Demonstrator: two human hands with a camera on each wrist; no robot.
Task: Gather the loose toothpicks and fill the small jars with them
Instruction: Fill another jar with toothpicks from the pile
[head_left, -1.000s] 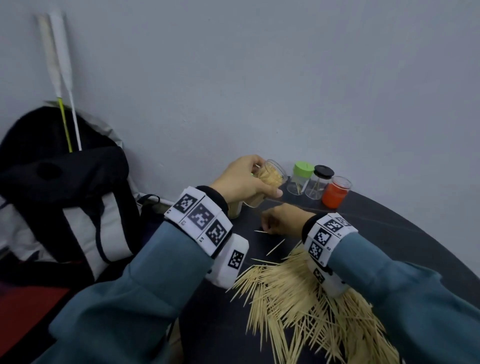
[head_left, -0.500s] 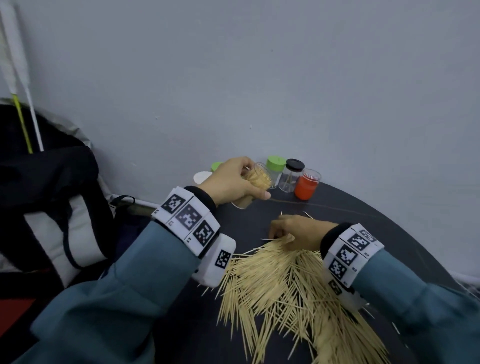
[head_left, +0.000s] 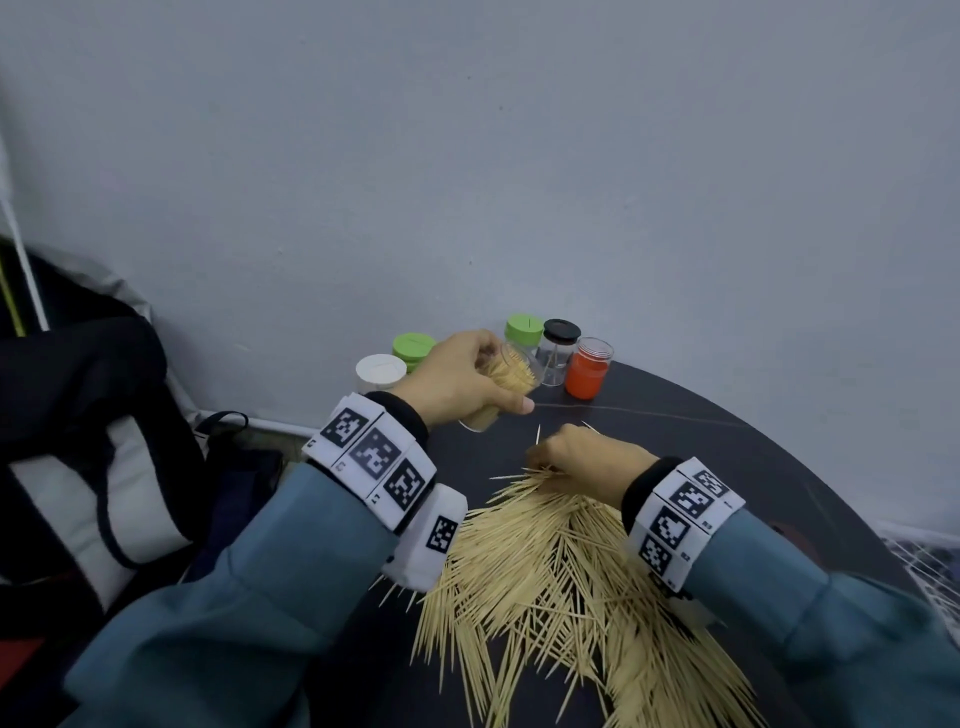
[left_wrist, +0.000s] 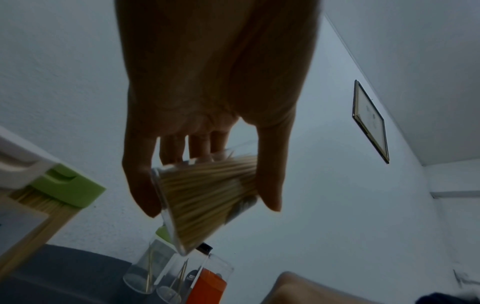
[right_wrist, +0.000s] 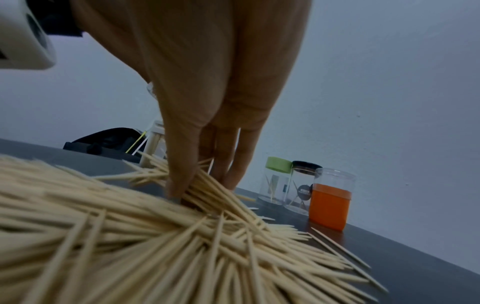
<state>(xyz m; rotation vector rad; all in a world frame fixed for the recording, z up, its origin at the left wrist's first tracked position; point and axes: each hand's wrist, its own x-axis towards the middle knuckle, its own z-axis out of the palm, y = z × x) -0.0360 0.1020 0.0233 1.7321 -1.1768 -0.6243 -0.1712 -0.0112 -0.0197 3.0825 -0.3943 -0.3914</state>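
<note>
Left hand: the left hand (head_left: 457, 382) is raised above the far left part of the dark table (head_left: 727, 441), fingers and thumb curled round a clear jar (head_left: 506, 382).
Held jar: packed with toothpicks; it is tilted, its open mouth up and toward the far right, its base down and toward the near left. The sticks inside lie along the jar's long axis, fanning slightly toward the mouth in the left wrist view.
Right hand: the right hand (head_left: 587, 460) is down at the far edge of the loose toothpick pile (head_left: 561, 582), thumb and fingers closed in a pinch on a small bunch of sticks.
Pinched bunch: in the right wrist view these sticks slant from far left to near right under the fingertips (right_wrist: 176, 191).
Pile: spread over the near middle of the table, most sticks running roughly near to far, fanning out toward the near edge; a few strays lie apart on the far side.
Other jars: a green-lidded jar (head_left: 523, 332), a black-lidded jar (head_left: 558, 353) and an orange jar (head_left: 588, 369) stand upright in a row by the wall, far right of the held jar. The first two hold only a few sticks.
Far left: a white lid (head_left: 381, 370) and a green lid (head_left: 413, 347) sit behind the left hand.
</note>
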